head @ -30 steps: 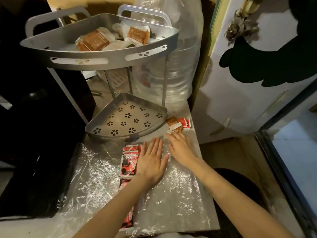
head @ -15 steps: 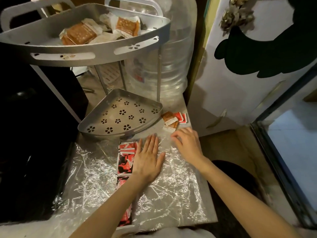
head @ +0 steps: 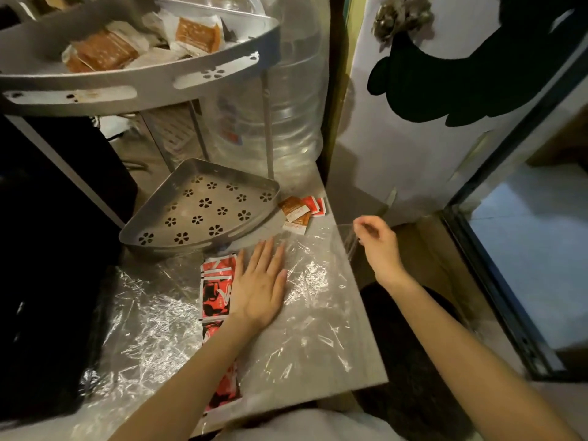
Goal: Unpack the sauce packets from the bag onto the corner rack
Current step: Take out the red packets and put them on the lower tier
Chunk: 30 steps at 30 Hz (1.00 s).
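Left hand (head: 261,281) flat, fingers straight, pressing the clear plastic bag (head: 305,313) onto the counter (head: 366,361). Right hand (head: 378,243) off the counter's right edge, fingers curled, pinching the bag's corner, lifted film barely visible there. Bag is transparent, so its outline is hard to trace; glare hides most edges. Red sauce packets (head: 216,294) lie in a strip just left of the left hand, touching its edge; lower part hidden under the left forearm; can't tell if they're inside the bag or under it. Loose orange and red packets (head: 300,210) sit beyond both hands, beside the corner rack's lower tier (head: 203,208). Upper tier (head: 136,87) holds orange packets (head: 105,52), cut off at top.
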{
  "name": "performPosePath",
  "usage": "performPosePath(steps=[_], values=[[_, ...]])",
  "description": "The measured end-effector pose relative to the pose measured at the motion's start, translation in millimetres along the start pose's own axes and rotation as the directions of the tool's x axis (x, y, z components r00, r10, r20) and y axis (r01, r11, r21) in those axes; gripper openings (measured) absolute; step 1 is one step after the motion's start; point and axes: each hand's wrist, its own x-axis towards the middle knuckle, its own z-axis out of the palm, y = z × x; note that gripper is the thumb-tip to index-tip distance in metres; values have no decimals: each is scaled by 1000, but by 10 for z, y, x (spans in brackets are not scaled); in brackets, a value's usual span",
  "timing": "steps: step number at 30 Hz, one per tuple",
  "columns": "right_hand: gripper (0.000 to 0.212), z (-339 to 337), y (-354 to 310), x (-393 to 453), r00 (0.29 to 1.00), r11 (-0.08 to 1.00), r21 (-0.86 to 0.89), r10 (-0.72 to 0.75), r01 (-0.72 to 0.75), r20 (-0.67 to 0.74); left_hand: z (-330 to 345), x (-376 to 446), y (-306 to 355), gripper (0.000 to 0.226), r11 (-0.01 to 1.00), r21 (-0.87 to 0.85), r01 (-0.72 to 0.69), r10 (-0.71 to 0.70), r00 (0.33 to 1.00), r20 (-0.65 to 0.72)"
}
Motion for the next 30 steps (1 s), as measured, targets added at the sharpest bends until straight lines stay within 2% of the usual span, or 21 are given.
performPosePath(steps=[2,4,7,9,11,13,15,18,22,24,26,28,30], values=[[10,-13,-35,-30,995,986,138,96,-96,6,-9,-16,-11,70,998,-60,-26,22,998,-65],[14,3,-56,-78,991,968,211,123,-132,54,-36,-47,-17,68,987,-144,-68,48,990,-133],[11,45,-56,-126,983,955,245,148,-169,105,-114,-108,-18,50,957,-244,-155,90,962,-258],[8,64,-61,-142,976,942,263,185,-208,112,-190,-152,63,39,943,-273,-189,105,950,-295],[9,78,-75,-166,969,930,278,216,-241,120,-266,-259,222,41,928,-342,-150,70,970,-234],[14,91,-78,-197,966,924,286,224,-253,130,-256,-437,381,49,900,-428,-79,35,993,-108],[18,110,-81,-235,965,922,290,225,-255,133,-149,-617,476,53,881,-471,-52,58,998,-1],[24,126,-114,-329,964,917,301,232,-261,130,13,-799,528,52,904,-424,-52,99,991,88],[43,136,-139,-565,958,896,341,250,-285,142,149,-828,569,58,950,-298,-94,131,986,105],[54,148,-84,-768,968,935,262,209,-240,141,199,-828,569,60,957,-274,-94,129,985,111],[54,183,1,-989,980,981,124,133,-151,146,234,-829,572,60,964,-247,-101,133,984,117],[49,236,107,-1143,989,996,-62,73,-66,132,265,-819,560,58,973,-210,-99,130,982,135],[31,275,188,-1208,992,971,-239,30,-1,118,297,-806,546,56,984,-139,-109,129,982,138]])
